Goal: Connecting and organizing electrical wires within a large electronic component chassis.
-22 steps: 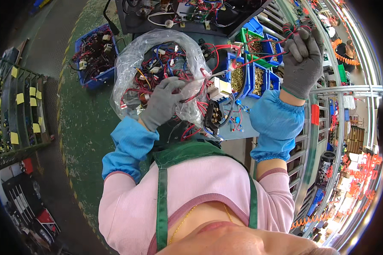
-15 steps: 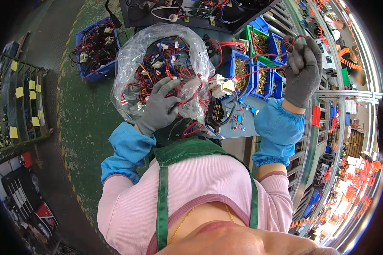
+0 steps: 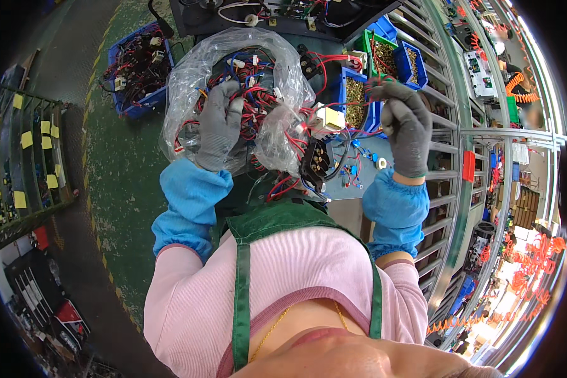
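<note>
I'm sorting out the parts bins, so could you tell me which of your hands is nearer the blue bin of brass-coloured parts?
Right. The right hand is raised beside the blue bin; the left hand grips the plastic bag of wires, farther left.

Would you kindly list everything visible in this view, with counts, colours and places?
Plastic bag: one, clear, full of red, blue and black wire harnesses, centre, against the left hand.
Connector: one, black, hanging on wires below the bag.
Crate: one, blue, full of wires, on the green floor at upper left.
Bins: several, blue and green, holding small brass-coloured parts, upper right.
Rack: one, dark, with yellow tags, far left.
Shelving: grey metal, along the right.
Apron: one, green, over a pink top.
Sleeve covers: two, blue, on the forearms.
Left hand: grey glove, gripping the bag.
Right hand: grey glove, raised, pinching red wires.
</note>
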The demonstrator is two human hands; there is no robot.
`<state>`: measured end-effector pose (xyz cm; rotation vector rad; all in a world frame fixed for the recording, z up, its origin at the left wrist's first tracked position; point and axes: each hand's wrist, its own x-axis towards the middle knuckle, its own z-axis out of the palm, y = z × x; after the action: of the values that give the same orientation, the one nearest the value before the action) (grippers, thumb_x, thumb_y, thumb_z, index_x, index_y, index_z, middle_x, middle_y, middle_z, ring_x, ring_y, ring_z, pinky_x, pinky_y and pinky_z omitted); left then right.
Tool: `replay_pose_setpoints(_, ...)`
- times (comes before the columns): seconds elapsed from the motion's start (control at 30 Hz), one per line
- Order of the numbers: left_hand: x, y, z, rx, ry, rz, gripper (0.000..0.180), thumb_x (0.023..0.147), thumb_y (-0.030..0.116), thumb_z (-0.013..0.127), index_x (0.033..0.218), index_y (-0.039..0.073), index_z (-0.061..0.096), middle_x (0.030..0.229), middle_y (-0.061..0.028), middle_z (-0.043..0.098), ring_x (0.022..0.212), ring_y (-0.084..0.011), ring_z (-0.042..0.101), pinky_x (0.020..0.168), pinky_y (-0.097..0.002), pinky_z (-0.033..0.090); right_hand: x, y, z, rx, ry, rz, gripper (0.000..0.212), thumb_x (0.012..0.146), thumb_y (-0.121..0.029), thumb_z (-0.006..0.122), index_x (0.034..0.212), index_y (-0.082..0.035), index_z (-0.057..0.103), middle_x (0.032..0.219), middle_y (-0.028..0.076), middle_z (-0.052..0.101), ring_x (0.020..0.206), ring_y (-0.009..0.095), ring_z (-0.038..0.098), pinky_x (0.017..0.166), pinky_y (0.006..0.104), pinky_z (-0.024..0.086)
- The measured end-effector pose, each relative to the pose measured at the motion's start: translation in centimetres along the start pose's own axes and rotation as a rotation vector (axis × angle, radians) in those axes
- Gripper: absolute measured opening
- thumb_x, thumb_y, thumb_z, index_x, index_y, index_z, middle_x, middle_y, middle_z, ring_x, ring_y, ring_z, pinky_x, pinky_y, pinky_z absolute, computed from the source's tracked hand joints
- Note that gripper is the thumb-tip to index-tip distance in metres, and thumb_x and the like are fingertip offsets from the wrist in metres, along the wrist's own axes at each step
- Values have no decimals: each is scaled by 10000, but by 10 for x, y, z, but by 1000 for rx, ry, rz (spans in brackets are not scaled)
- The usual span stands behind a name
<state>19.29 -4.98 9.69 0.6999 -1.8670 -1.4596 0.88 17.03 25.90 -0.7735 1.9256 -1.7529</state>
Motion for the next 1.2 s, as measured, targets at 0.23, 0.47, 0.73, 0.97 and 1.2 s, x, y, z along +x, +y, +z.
replay_pose_setpoints(0.23, -2, 51, 14, 545, -272, 678, 323, 735, 114, 653, 1056, 151, 664, 1264, -52, 563, 1210, -276, 485, 1043, -419, 362, -9, 30, 16, 184, 32, 101, 260, 884, -47, 482, 1094, 28, 616, 971, 146, 674, 564, 65, 459, 495, 191, 375)
replay_pose_setpoints(0.47, -4, 35, 26, 908, -276, 627, 233, 734, 234, 696, 965, 204, 679, 1286, 5, 561, 1255, -302, 435, 1058, -471, 316, -9, 22, 9, 205, 137, -29, 336, 882, -31, 460, 1190, 22, 581, 1072, 132, 666, 567, 53, 498, 465, 178, 373)
replay_pose_setpoints(0.73, -8, 41, 15, 615, -341, 652, 144, 720, 160, 659, 860, 140, 635, 1094, -1, 649, 1114, -272, 544, 1020, -463, 347, -19, 24, 8, 90, 117, 9, 423, 845, -7, 446, 1255, 13, 549, 1162, 108, 638, 529, 24, 433, 421, 168, 319)
replay_pose_setpoints(0.97, -51, 24, 46, 484, -560, 608, 253, 691, 205, 652, 918, 95, 626, 980, -81, 636, 991, -287, 577, 914, -423, 436, -1, 41, 44, -366, -178, 40, 304, 876, -17, 525, 1163, 4, 623, 1035, 76, 671, 731, 70, 572, 652, 220, 461)
replay_pose_setpoints(1.2, -59, 34, 54, 596, -573, 567, 293, 739, 212, 627, 1002, 83, 628, 1027, -111, 621, 995, -313, 572, 883, -434, 469, 32, 107, 104, -973, -619, -312, 338, 861, -267, 614, 1165, -121, 628, 1101, 138, 645, 998, 329, 617, 838, 411, 503)
